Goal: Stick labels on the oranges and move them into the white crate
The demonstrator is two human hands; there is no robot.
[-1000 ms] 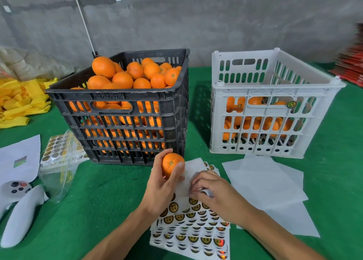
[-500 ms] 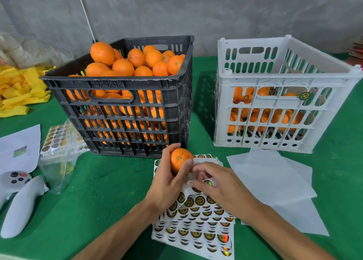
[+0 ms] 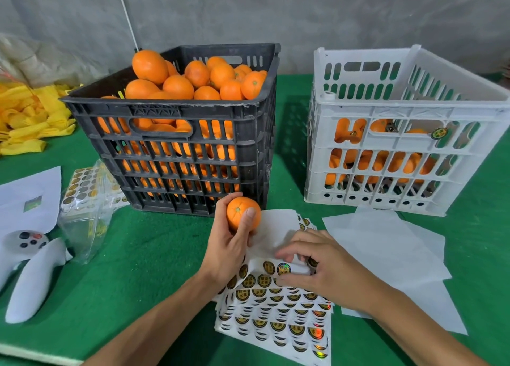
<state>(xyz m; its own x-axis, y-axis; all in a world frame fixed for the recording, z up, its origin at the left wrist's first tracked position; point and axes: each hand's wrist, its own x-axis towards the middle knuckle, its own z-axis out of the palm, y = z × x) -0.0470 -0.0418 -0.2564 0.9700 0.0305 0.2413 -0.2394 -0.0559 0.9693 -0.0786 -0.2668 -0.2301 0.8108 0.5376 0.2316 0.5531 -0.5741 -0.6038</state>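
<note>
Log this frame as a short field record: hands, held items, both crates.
left hand: holds one orange above the label sheets
right hand: fingers pinch at a label on the top sheet
black crate: heaped with oranges
white crate: partly filled, labelled oranges visible through slots
table: green cover

A white game controller [image 3: 26, 266] lies at the left edge of the green worktop [image 3: 143, 255]. Just beside it sits a clear plastic bag [image 3: 88, 222], with a white paper sheet [image 3: 27, 200] behind the controller. Further back from the controller, yellow foam nets [image 3: 30, 122] are heaped against the grey wall [image 3: 303, 15].
</note>
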